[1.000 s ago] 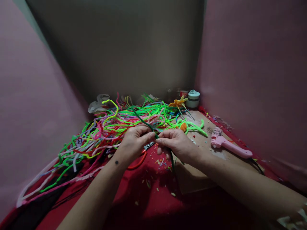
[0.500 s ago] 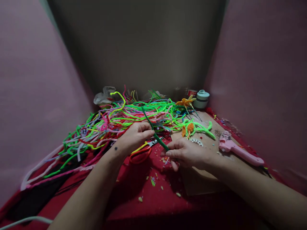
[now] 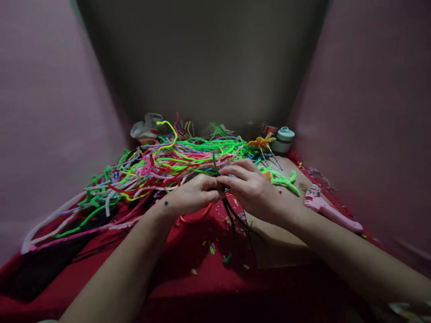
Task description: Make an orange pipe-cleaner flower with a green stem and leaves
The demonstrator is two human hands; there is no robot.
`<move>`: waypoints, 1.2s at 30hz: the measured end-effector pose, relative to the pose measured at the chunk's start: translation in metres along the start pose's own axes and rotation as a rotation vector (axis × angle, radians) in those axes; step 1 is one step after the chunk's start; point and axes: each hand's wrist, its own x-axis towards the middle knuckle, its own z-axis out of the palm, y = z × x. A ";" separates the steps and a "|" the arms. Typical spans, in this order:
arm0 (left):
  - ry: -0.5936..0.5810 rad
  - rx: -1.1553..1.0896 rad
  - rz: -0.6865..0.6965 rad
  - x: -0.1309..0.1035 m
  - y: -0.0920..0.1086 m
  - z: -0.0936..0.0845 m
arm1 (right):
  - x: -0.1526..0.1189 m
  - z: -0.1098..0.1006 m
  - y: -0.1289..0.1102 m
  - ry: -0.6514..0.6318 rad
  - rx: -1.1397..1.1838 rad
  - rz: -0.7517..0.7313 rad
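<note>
Dark green pipe cleaners (image 3: 230,212) are pinched between my two hands over the red cloth. One end sticks up above the fingers, and two strands hang below them. My left hand (image 3: 198,194) closes thumb and forefinger on the stem. From the right, my right hand (image 3: 249,184) meets it, its fingertips pressed on the same spot and its other fingers bent over the top. The exact grip point is hidden by the fingers. Just below my left hand lies a pair of scissors (image 3: 195,220), of which only the red handle shows.
A tangled heap of colourful pipe cleaners (image 3: 188,154) spreads behind and left. At right, a cardboard sheet (image 3: 281,246) carries a bright green pipe-cleaner piece (image 3: 284,181) and a pink glue gun (image 3: 332,214). Orange flowers (image 3: 261,142) and a pale teal jar (image 3: 283,140) stand farther back.
My right hand has moved up and left to meet my left hand. The green stem, earlier stretched slantwise between the hands, now has strands hanging below them.
</note>
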 end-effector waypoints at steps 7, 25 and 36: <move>-0.012 -0.194 -0.075 -0.003 -0.008 -0.004 | 0.005 0.006 0.007 -0.031 -0.171 -0.141; 0.269 -0.385 -0.021 0.005 -0.012 0.005 | 0.002 -0.003 -0.024 -0.094 0.567 0.736; 0.511 0.055 0.119 0.003 0.003 0.008 | 0.008 -0.008 -0.022 -0.248 0.850 1.000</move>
